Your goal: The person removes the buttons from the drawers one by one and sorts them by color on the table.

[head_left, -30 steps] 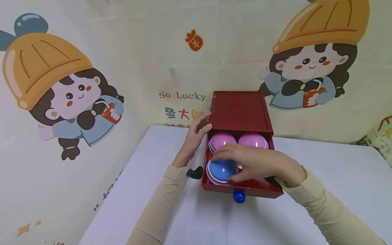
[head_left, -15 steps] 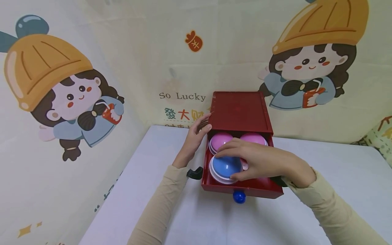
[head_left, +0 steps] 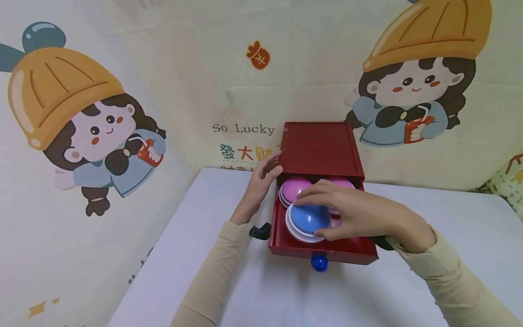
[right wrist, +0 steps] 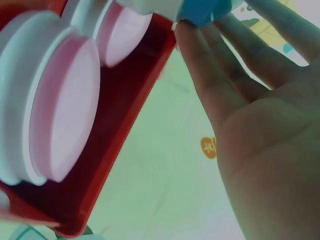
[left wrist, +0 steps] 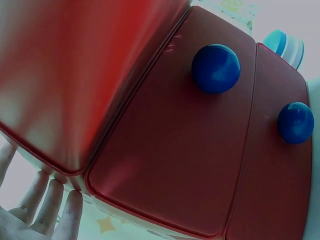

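My right hand (head_left: 355, 211) pinches a round white button with a blue dome (head_left: 310, 219) between thumb and fingers. It is held tilted over the pulled-out drawer (head_left: 327, 255) of a red cabinet (head_left: 320, 147). Behind it in the drawer lie pink-domed white buttons (head_left: 296, 189); the hand partly covers another pink one (head_left: 342, 182). In the right wrist view, the blue button (right wrist: 200, 11) shows only at the top edge, by the fingertips. My left hand (head_left: 260, 186) rests with extended fingers against the cabinet's left side; its fingertips also touch there in the left wrist view.
Below the pulled-out drawer, the left wrist view shows closed drawer fronts with blue knobs (left wrist: 216, 68). A blue-and-white round thing (left wrist: 285, 47) stands beyond the cabinet. The white table (head_left: 229, 200) meets a printed cloth backdrop (head_left: 196, 81) behind the cabinet.
My right hand has shifted right with the blue-domed button, taking it from the drawer's front left corner toward its middle and tilting it. The left hand stays in place.
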{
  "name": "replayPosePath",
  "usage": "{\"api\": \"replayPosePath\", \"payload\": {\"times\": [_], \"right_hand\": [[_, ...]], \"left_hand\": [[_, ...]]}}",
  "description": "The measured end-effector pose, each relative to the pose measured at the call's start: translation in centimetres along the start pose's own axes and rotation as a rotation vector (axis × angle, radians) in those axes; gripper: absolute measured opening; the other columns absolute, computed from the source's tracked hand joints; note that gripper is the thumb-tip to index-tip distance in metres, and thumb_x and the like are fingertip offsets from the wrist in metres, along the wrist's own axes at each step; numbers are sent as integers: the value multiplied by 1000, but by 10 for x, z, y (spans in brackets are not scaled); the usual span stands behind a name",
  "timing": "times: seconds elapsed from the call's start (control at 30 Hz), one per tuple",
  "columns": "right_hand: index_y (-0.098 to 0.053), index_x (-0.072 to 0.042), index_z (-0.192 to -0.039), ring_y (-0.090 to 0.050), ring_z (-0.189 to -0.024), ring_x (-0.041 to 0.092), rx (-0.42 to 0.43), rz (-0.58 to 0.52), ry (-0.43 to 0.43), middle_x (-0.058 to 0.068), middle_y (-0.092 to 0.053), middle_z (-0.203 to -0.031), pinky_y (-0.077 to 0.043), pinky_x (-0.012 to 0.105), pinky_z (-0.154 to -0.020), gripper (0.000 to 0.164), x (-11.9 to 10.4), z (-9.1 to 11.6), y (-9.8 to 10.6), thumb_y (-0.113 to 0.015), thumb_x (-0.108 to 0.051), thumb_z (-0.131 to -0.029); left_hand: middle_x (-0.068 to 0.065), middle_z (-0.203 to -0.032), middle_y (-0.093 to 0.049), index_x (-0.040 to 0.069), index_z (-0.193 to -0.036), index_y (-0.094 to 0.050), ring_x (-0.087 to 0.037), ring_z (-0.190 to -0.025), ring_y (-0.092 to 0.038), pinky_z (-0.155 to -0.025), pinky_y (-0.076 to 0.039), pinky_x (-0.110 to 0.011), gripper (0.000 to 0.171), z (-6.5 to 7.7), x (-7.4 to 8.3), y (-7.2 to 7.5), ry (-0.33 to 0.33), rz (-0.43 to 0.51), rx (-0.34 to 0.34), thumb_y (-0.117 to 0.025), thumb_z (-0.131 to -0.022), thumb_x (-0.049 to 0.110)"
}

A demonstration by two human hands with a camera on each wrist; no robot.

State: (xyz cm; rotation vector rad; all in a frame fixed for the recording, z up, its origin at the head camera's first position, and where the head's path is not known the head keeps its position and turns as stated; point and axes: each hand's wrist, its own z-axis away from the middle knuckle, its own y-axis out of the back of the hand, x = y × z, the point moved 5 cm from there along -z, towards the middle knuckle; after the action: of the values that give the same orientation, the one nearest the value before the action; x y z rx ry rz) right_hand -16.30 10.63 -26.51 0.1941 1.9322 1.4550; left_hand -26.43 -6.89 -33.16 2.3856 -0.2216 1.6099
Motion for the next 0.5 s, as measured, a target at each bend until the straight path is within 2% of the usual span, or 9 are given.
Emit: {"api": "replayPosePath", "payload": {"times": [0.1,0.27,0.5], "right_hand": [[-54,-28,-126,-40,-113,9,6,7,-4,-11,-45,-125,-50,25,-79,59,-1,2,3,-77,-36,-72],[-53,-29,-127,-39,-115,11,23,-17,-27,-10,-44,-128,-51,27,-78,61,-1,8,8,-78,-35,-71],[-53,-29,-127,-40,-115,10,85,5,5,-11,-45,-128,-52,27,-76,65,-3,15,15,-81,-33,-68]], "left_hand": [[-5,-133,-46,10,-139,-40,-17,-121,-42,-102,-33,-41,47,0,0,0,3,7,3,-51,-94,19],[-5,-133,-46,10,-139,-41,-18,-121,-42,-102,-33,-40,47,1,0,0,7,12,5,-51,-94,18],[-4,-133,-46,11,-139,-41,-16,-121,-42,-102,-34,-39,46,1,0,-1,3,15,1,-50,-94,18]]}}
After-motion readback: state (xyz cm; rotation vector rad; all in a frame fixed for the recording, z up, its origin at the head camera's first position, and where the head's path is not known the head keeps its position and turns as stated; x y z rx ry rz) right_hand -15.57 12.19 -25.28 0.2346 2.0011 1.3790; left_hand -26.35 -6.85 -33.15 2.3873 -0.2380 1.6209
